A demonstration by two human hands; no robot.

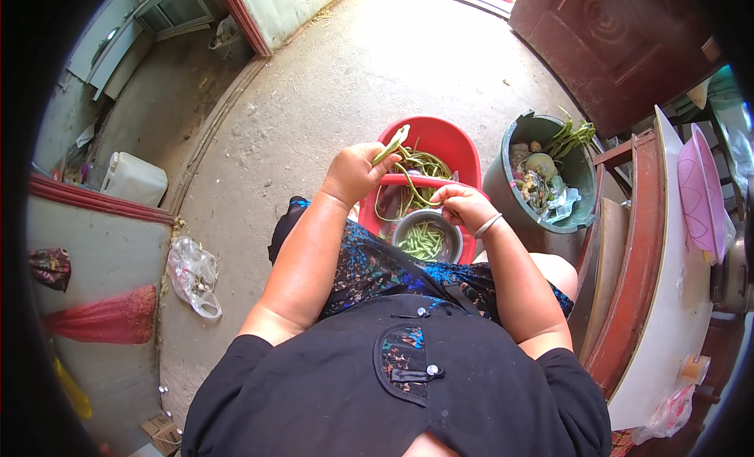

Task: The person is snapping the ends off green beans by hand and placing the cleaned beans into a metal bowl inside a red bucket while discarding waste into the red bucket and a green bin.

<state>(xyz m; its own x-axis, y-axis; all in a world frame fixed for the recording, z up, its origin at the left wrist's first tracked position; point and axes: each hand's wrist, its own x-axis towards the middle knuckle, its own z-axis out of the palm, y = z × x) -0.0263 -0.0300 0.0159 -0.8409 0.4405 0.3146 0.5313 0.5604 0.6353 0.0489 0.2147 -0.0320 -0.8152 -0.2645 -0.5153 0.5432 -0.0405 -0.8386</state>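
My left hand (pixel 357 174) is closed around long green beans (pixel 386 150), and their pale, flattened end sticks up past the fingers. One long bean (pixel 412 188) curves from there to my right hand (pixel 470 209), which pinches its other end and wears a light bracelet. Both hands are above a red plastic basin (pixel 468 146), where more long beans (pixel 428 165) lie in a tangle. Close to my lap, a grey metal bowl (pixel 454 241) holds short green bean pieces (pixel 422 242). The fingertips of my right hand are partly hidden.
Right of the basin is a dark green bin (pixel 496 182) with scraps, plastic and bean stems. A wooden frame (pixel 628 260) and a white board (pixel 667 300) stand at the right. A plastic bag (pixel 192 276) lies on the concrete floor (pixel 314 80) at left, near a white jug (pixel 135 179).
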